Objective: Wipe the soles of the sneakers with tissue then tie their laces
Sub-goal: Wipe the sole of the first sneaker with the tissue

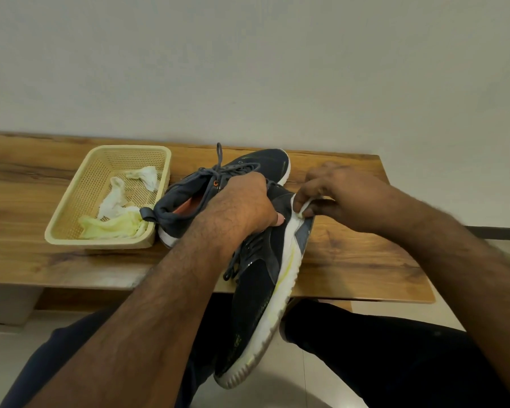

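Bench [351, 260] of wood against plain wall [248, 69], tiled floor [306, 387].

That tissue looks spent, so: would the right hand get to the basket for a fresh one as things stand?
Probably not directly. The basket sits far left, beyond the left hand and both sneakers, and the right hand is pinching a tissue. The left hand is nearer, but it grips the tilted sneaker.

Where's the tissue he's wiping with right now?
In the head view, right of centre: the tissue is pinched in the right hand, pressed against the white sole edge of the held sneaker.
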